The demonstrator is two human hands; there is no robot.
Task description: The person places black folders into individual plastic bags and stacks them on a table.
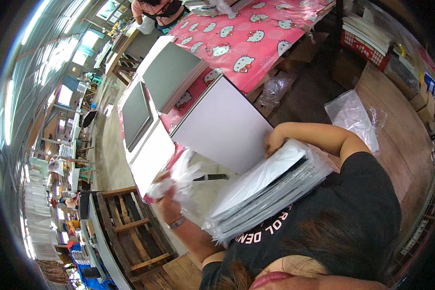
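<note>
Left hand grip: the left hand [165,189] is closing around a bunched clear plastic bag [186,180], its fingers wrapping the crumpled film; a metal wrist bracelet [177,223] is sitting on that forearm.
Right hand grip: the right hand [274,141] is curling its fingers over the far edge of a stack of bagged flat boards [266,186], gripping the top of the pile.
Stack position: the stack of bagged flat boards is leaning tilted against the person's chest, in front of the black shirt [357,203], its white top face turning up and its grey layered edges showing through the clear wrapping.
Bag position: the clear plastic bag is hanging just beside the stack's lower left corner, between the left hand and the stack.
White board: a large white board [222,123] is lying flat just beyond the stack, on the table with the pink cartoon-cat tablecloth [249,41].
Grey frames: two white-edged grey panels [171,72] are resting further left on the same table.
Loose wrapping: another clear plastic sheet [350,116] is lying on the wooden bench [396,130] to the right.
Lower left: a wooden pallet [130,227] is standing near the left forearm.
Far end: another person [157,9] is working at the table's far end.
</note>
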